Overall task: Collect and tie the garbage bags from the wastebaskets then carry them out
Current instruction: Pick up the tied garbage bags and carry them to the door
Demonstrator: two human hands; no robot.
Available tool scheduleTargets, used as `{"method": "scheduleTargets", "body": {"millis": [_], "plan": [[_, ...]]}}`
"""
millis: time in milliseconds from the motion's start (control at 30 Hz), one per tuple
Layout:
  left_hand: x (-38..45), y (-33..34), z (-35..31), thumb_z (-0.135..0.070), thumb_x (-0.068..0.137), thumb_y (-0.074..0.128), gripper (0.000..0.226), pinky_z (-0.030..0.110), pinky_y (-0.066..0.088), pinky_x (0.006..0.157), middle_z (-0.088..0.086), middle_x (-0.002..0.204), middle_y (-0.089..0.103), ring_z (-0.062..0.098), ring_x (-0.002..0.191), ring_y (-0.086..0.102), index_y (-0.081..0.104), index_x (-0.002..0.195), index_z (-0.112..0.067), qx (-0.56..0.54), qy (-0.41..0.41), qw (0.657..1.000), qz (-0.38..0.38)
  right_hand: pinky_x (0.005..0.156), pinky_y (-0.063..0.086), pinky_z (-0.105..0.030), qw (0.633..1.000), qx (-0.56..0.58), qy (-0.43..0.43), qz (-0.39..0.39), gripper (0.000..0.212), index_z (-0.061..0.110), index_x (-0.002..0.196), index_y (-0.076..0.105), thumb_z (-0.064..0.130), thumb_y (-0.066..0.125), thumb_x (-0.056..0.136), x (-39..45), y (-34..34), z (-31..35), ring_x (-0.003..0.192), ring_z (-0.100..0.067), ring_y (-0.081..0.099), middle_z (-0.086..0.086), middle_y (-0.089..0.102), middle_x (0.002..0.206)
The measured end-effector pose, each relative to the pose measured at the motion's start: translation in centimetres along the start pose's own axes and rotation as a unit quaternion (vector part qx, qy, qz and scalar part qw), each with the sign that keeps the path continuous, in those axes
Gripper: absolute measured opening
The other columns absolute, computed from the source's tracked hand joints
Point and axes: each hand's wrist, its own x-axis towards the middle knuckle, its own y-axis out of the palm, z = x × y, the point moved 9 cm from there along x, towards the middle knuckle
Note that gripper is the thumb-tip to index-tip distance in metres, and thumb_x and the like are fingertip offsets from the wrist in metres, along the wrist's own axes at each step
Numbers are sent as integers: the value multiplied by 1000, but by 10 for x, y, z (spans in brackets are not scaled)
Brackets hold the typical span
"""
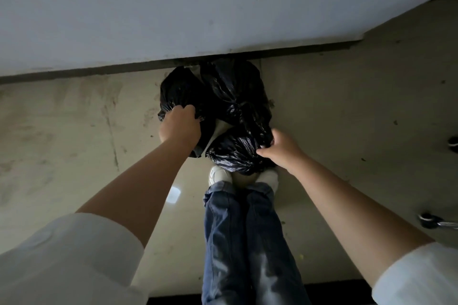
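Three black garbage bags sit bunched together on the floor against the wall's dark baseboard. My left hand (180,125) is closed on the gathered neck of the left bag (179,90). My right hand (281,147) pinches the top of the near bag (234,155), which lies just in front of my shoes. A larger tied bag (235,86) rests behind them, touching the wall. Both my arms reach down, with white sleeves pushed up.
A pale wall (173,7) fills the top of the view, with a dark baseboard (99,72) along it. The tiled floor (74,131) is stained. My jeans (245,242) and white shoes (218,176) stand below the bags. A metal fitting (431,221) sits at the right edge.
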Motion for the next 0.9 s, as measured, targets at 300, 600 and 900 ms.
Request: {"method": "scheduleTargets", "body": {"millis": [300, 600, 900], "plan": [[-23, -10, -36, -16, 94, 42, 31, 44, 40, 96, 17, 127, 49, 35, 123, 43, 49, 121, -3, 33, 42, 998, 37, 52, 22, -34, 980, -122, 90, -126, 28, 4, 62, 38, 2, 43, 89, -23, -75, -51, 76, -27, 44, -6, 35, 56], [-48, -38, -85, -15, 94, 40, 30, 39, 39, 94, 10, 124, 52, 30, 120, 44, 48, 123, -11, 52, 114, 992, 10, 77, 38, -38, 948, -172, -74, -257, 25, -10, 98, 63, 7, 46, 90, -59, -164, 26, 97, -40, 57, -28, 64, 99], [-56, -61, -105, -25, 98, 33, 35, 32, 31, 105, 2, 134, 48, 22, 129, 38, 46, 129, -14, 35, 161, 985, -42, 87, 41, -34, 932, -210, -119, -271, 29, -2, 115, 59, 6, 41, 94, -49, -170, 49, 107, -35, 53, -21, 54, 120]]}}
